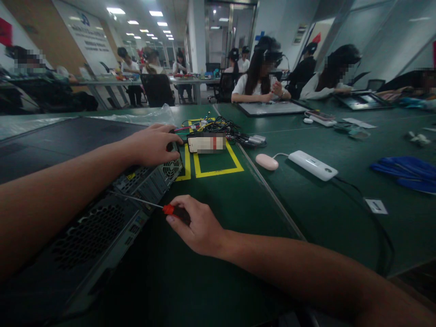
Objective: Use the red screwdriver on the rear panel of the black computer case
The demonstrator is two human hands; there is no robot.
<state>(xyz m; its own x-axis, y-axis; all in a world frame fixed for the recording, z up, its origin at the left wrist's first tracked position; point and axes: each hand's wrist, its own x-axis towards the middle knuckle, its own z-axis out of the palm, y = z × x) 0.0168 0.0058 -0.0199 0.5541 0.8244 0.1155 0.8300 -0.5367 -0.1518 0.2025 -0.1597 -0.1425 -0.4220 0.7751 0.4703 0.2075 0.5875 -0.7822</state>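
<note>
1. Gripping the screwdriver (166,209), the right hand (200,225) closes thumb and fingers around its dark handle with a glossy red collar; the slim, straight metal shaft points at the computer case (71,136), though its contact there cannot be told.
2. The left hand (153,145) lies over the case's far edge, fingers bent downward; whether they grasp anything cannot be told.
3. The case is a dark, boxy shell lying at the person's left on the smooth green tabletop (269,200), its broad upper panel flat and matte.
4. Its side facing the person has a honeycomb vent (90,231) of punched holes; a round fan grille (171,167) of concentric rings sits near the left hand.
5. Behind the case, clear plastic (156,115) lies wrinkled and shiny.
6. Thin, tangled cables (221,125) heap beside a flat, rectangular phone (206,144) within straight yellow tape (220,173).
7. To the right are a smooth pink oval object (266,161), a long white rounded block (313,165) and crumpled blue fabric (405,172).
8. As for containers, the case's interior is hidden, so its contents cannot be told.
</note>
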